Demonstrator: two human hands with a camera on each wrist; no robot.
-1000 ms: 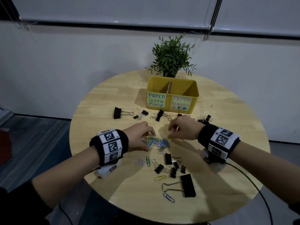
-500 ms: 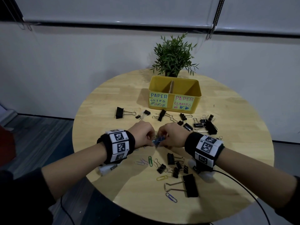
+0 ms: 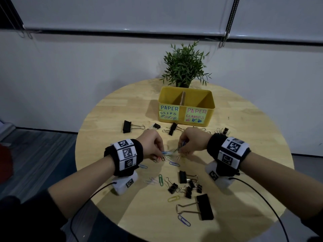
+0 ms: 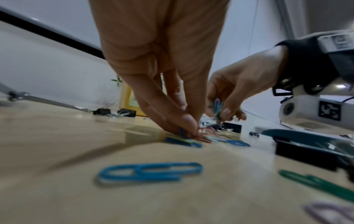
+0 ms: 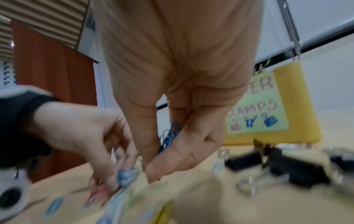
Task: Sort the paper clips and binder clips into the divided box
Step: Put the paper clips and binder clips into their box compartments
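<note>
A yellow divided box (image 3: 208,109) stands at the back of the round table, labelled PAPER CLIPS on the left and PAPER CLAMPS on the right. Both hands work over a small heap of coloured paper clips (image 3: 172,162) at the table's middle. My left hand (image 3: 158,151) pinches paper clips down on the wood (image 4: 184,131). My right hand (image 3: 182,148) holds a bunch of blue paper clips (image 5: 169,137) between thumb and fingers, just above the table. Black binder clips (image 3: 204,206) lie scattered near and far.
A potted green plant (image 3: 185,67) stands right behind the box. More binder clips (image 3: 129,126) lie in a row before the box. Loose paper clips (image 3: 183,222) and a green one (image 3: 160,179) lie toward the near edge. Cables trail from both wrists.
The hands, pressed together half a second ago, have drawn slightly apart. The right hand has lifted a bunch of clips; the left stays low on the heap, which now looks smaller.
</note>
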